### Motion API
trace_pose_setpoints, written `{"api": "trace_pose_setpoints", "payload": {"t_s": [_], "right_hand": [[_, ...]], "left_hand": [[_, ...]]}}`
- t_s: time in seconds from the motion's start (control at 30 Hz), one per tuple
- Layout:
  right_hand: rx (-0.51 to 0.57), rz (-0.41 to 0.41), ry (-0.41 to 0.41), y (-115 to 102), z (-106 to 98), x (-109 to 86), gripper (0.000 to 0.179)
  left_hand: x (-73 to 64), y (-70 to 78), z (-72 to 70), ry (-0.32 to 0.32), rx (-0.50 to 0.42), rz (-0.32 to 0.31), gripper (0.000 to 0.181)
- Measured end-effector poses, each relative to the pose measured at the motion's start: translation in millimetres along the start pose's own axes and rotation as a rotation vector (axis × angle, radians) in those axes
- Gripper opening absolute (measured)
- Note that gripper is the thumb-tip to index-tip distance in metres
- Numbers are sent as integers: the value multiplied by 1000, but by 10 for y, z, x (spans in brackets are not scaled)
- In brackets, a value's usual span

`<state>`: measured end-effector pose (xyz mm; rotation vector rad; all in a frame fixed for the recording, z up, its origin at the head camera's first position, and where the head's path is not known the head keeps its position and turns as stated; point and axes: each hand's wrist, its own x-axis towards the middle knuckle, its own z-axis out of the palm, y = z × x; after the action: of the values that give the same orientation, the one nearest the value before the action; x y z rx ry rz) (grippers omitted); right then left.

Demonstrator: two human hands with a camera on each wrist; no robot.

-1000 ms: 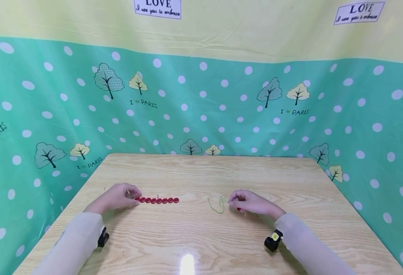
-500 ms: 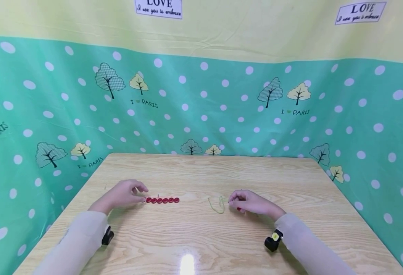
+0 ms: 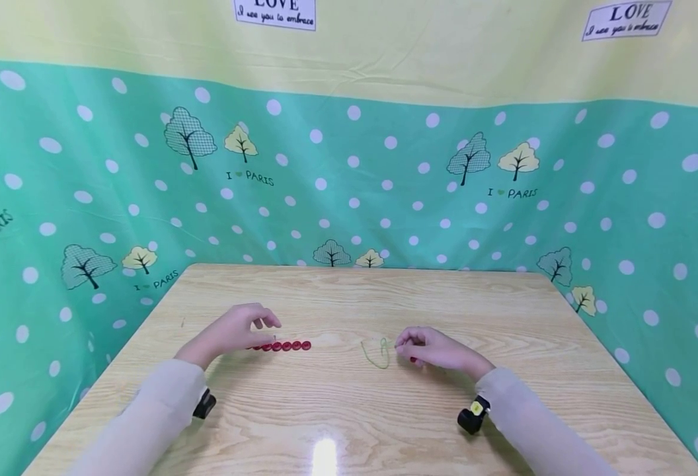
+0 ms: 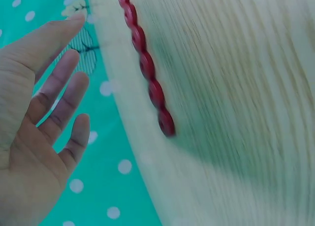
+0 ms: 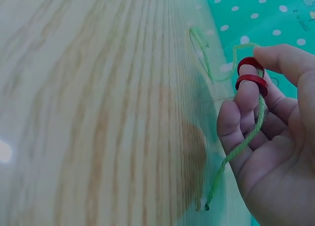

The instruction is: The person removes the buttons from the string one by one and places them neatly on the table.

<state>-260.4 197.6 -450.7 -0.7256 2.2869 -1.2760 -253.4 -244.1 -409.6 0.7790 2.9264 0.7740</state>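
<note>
Several red buttons (image 3: 286, 346) lie in a straight row on the table, the left part behind my left hand (image 3: 242, 328). Thumb and forefinger of that hand stand apart above the row. In the left wrist view its fingers are loosely extended beside the buttons (image 4: 147, 66), with nothing seen between them. My right hand (image 3: 435, 348) stays at the right, near a loose loop of green yarn (image 3: 376, 357). As the right wrist view shows, it pinches two red buttons (image 5: 252, 82) with the green yarn (image 5: 241, 146) running by them; one yarn end hangs below the palm.
The wooden table (image 3: 337, 410) reaches back to a green polka-dot curtain (image 3: 349, 172), which also encloses both sides. A black wrist camera (image 3: 472, 416) sits under the right sleeve, another (image 3: 204, 404) under the left.
My left hand has moved rightward along the row, and its thumb and forefinger are now farther apart. Fewer buttons show at the row's left end. The right hand has stayed put.
</note>
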Motion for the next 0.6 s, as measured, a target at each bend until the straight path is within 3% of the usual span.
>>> {"api": "trace_pose_setpoints", "payload": {"t_s": [0.37,0.6], "right_hand": [[2,-1,5,-26,7,9,28],[-12,4,15,-60,33,9,28]], "left_hand": [[163,191,98,-21,8,99,22],[282,321,197,-42,-45,156,23]]}}
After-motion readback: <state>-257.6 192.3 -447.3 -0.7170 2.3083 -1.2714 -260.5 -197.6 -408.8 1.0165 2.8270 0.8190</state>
